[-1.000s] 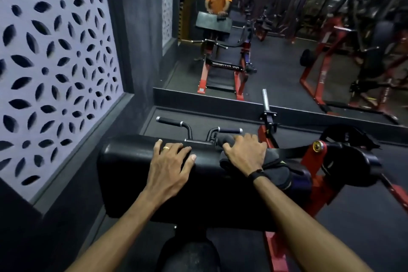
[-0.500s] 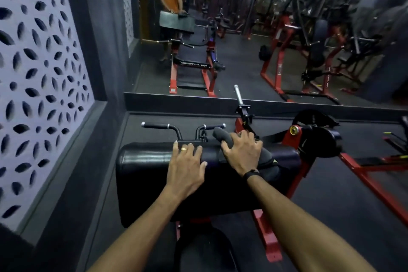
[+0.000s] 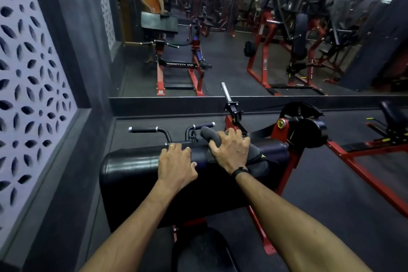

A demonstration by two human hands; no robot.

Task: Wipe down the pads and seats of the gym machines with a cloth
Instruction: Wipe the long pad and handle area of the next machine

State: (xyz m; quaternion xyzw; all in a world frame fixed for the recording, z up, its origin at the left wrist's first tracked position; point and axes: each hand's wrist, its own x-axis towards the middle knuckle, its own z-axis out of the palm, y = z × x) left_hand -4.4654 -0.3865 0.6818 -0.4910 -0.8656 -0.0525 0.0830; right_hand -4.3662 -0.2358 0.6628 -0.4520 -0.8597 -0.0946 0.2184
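A wide black arm pad (image 3: 132,174) of a red-framed machine slopes toward me. My left hand (image 3: 175,166) rests flat on its top edge, fingers straight, a ring on one finger. To its right my right hand (image 3: 230,151) presses a dark grey cloth (image 3: 208,134) onto the pad's upper right part, fingers spread and bent over the cloth. One end of the cloth sticks up past the fingers. A round black seat (image 3: 203,249) shows at the bottom, below the pad.
Two black handles (image 3: 143,129) stand behind the pad. A chrome weight peg (image 3: 226,93) and red frame (image 3: 364,170) lie to the right. A wall mirror (image 3: 242,28) ahead reflects me and other machines. A patterned panel (image 3: 33,95) lines the left wall.
My view has swung to the right and risen a little. Both hands keep their places on the pad; the right hand with the cloth has shifted slightly along the top edge.
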